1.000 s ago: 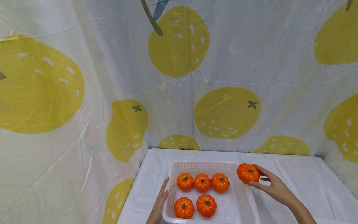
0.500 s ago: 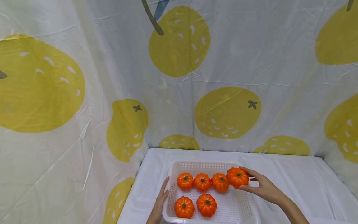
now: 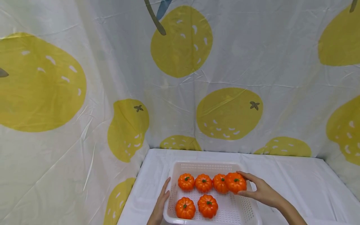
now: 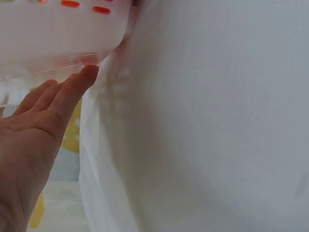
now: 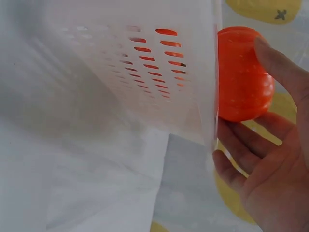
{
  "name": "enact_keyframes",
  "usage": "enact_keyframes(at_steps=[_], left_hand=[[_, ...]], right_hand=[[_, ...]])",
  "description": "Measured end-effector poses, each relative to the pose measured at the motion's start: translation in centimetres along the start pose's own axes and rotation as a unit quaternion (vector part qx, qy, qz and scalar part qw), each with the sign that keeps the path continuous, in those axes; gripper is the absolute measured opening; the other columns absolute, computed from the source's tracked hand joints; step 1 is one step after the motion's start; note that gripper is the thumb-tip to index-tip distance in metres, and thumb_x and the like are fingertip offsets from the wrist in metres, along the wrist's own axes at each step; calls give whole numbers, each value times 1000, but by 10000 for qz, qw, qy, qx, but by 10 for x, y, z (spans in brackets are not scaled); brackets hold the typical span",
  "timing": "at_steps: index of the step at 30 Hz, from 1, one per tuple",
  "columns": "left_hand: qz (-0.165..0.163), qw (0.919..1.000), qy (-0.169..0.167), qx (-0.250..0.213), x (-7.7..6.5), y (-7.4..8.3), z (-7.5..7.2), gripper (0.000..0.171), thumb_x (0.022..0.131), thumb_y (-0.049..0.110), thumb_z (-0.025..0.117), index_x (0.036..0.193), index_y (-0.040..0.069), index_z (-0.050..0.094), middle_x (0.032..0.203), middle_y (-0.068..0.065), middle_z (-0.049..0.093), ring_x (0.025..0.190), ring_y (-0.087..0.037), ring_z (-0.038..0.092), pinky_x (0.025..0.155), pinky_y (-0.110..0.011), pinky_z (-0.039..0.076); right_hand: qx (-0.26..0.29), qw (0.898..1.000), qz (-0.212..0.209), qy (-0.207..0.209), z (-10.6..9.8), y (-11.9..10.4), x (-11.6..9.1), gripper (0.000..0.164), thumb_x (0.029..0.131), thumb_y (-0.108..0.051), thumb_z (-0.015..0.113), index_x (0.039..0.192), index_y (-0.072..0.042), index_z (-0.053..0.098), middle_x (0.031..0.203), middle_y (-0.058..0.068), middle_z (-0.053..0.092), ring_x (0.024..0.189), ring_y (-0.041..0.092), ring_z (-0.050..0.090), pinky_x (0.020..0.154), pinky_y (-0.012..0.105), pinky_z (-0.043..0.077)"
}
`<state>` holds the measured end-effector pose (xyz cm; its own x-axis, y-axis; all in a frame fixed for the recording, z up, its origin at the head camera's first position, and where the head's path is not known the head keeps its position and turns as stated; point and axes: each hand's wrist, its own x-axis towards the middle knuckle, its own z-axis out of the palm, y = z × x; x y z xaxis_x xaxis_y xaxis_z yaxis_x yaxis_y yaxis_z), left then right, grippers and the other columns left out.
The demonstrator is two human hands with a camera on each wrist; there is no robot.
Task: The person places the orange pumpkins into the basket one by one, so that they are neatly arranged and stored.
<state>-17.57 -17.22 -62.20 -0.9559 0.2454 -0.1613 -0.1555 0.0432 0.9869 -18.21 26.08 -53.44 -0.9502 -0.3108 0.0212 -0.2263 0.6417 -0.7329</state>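
Observation:
My right hand (image 3: 260,190) grips a small orange pumpkin (image 3: 235,182) with a green stem, thumb on the near side and fingers behind. It is over the right part of a white perforated plastic basket (image 3: 250,207) and overlaps the rightmost pumpkin of the back row. In the right wrist view the held pumpkin (image 5: 244,75) shows at the basket's rim. Inside the basket lie three pumpkins (image 3: 203,183) in a back row and two (image 3: 207,206) in front. My left hand (image 3: 161,203) rests with straight fingers against the basket's left wall (image 4: 58,38).
The basket stands on a table covered in white cloth (image 3: 292,184). Behind and to the left hangs a pale curtain (image 3: 174,112) printed with big yellow fruit, close to the table's back edge.
My right hand has carried the pumpkin left and slightly down, from beyond the basket's right rim to beside the back row. The left hand has stayed in place.

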Motion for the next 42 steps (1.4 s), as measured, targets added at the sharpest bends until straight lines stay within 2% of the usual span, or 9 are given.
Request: enact_keyframes(at_steps=[3,6,13,19,23,26,32,36,42], left_hand=[[24,9999,48,111,0,2,0,64,108,56,31,167,37,12,176,-12,2,157,-50,18,115,-68,37],[43,9998,70,159,0,2,0,64,108,55,31,167,37,12,176,-12,3,157,-51,19,114,-67,40],[52,10000,-5,76,-1,0,0,63,109,53,29,167,36,10,176,-12,2,157,-49,18,116,-66,38],[-58,10000,-6,-37,-2,1,0,64,109,55,30,167,38,10,176,-10,0,158,-49,17,113,-62,43],[-41,10000,-36,-69,-2,1,0,64,109,55,31,167,38,11,177,-10,1,158,-47,18,115,-63,41],[31,9999,-88,-76,-1,0,1,63,109,54,30,167,37,10,176,-11,1,157,-47,19,117,-64,37],[24,10000,-63,-45,-1,-1,1,63,109,55,30,167,36,11,176,-13,3,158,-48,17,119,-67,33],[-46,10000,32,4,-1,1,2,64,108,55,32,167,37,13,176,-12,4,158,-48,18,118,-67,34],[-68,9999,78,24,-1,3,1,63,108,55,31,167,37,13,176,-13,5,157,-49,20,116,-66,38]], right_hand=[[-74,9999,-143,61,2,0,-1,78,86,-42,82,151,-11,52,146,16,61,120,16,59,98,69,49],[-138,9995,-265,53,4,0,-1,78,86,-43,83,150,-10,54,145,15,62,121,16,60,99,67,50],[-39,9995,-254,-202,10,-1,0,78,86,-44,82,150,-10,53,141,11,65,117,4,58,98,65,51],[74,9969,-257,-740,14,-9,3,79,86,-42,83,150,-7,53,141,13,64,120,19,61,99,66,51],[-199,9930,-644,-974,17,-12,5,80,85,-42,84,147,-1,54,137,12,67,120,20,64,100,53,55],[-322,9892,-765,-1208,19,-13,6,79,84,-41,85,145,2,55,135,12,69,119,22,66,99,46,56],[-298,9818,-512,-1803,24,-12,8,74,82,-34,87,141,0,59,134,12,69,119,31,66,100,55,54],[-345,9795,-429,-1935,28,-13,10,72,81,-31,88,140,1,60,132,11,70,118,30,66,100,58,53],[-577,9791,-440,-1900,34,-16,13,71,82,-34,87,138,1,62,132,10,71,119,29,67,101,49,55]])
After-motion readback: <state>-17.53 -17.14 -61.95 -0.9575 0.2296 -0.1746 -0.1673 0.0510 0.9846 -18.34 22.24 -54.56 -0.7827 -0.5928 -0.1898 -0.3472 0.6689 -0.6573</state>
